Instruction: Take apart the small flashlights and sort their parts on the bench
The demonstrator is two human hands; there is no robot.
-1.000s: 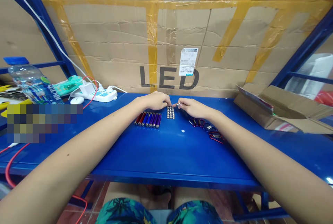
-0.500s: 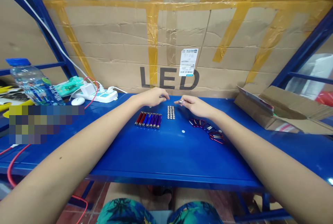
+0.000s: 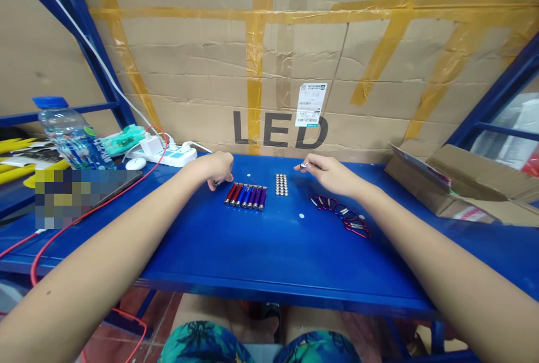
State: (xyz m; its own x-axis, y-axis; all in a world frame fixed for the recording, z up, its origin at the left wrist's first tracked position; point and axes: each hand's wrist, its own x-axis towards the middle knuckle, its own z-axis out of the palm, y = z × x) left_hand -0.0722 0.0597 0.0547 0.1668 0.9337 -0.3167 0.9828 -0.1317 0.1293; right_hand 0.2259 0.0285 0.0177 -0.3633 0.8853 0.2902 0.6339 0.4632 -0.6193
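Observation:
My left hand (image 3: 218, 170) rests on the blue steel table (image 3: 273, 253) beside the left end of a row of metal flashlights (image 3: 246, 196) in red, blue and purple. A small silver piece (image 3: 216, 183) shows at its fingertips. My right hand (image 3: 328, 175) pinches a tiny silver part (image 3: 305, 166) above the table, to the right of a block of button cells (image 3: 282, 184). Coloured carabiners (image 3: 340, 213) lie in a loose line below that hand, and a single small disc (image 3: 301, 216) lies near them.
A white power strip (image 3: 168, 155), a computer mouse (image 3: 135, 164) and a water bottle (image 3: 71, 138) stand at the back left. A red cable (image 3: 101, 211) crosses the table's left side. An open cardboard box (image 3: 446, 183) sits at the right end.
My left hand has moved left and nearer the flashlight row, away from the button cells. My right hand has shifted slightly right. The whole view has tilted a little.

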